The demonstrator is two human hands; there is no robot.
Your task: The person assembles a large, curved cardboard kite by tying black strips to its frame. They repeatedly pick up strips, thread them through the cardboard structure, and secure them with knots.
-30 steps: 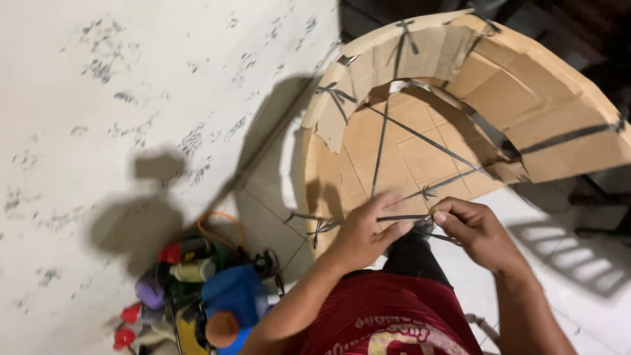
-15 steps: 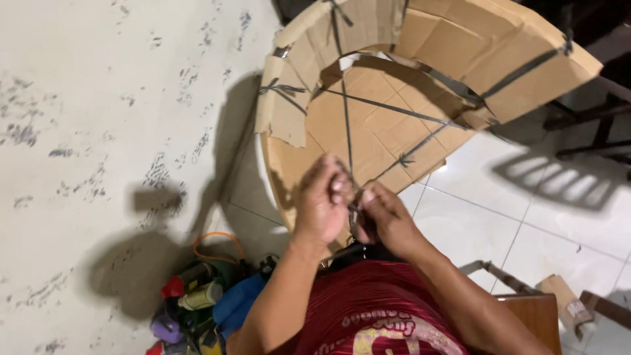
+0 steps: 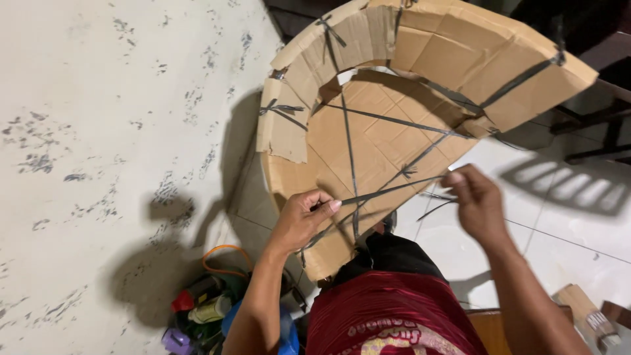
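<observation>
A large curved cardboard structure (image 3: 420,72), bound by thin dark straps, leans in front of me against a pale wall. My left hand (image 3: 303,219) presses on its lower flat panel and pinches one end of a dark strap (image 3: 388,190). My right hand (image 3: 476,200) has the other end of that strap between its fingers, out past the panel's right edge, and the strap runs taut between the two hands. Loose strap ends hang below my right hand.
A pile of bottles, cans and a blue container (image 3: 217,315) with an orange cord (image 3: 220,260) sits on the floor at lower left. White floor tiles (image 3: 559,230) lie to the right. A brush (image 3: 595,322) lies at lower right near a wooden edge.
My hands were together at the panel's lower edge. My right hand has since moved out to the right, drawing the strap taut, while the left stays on the cardboard.
</observation>
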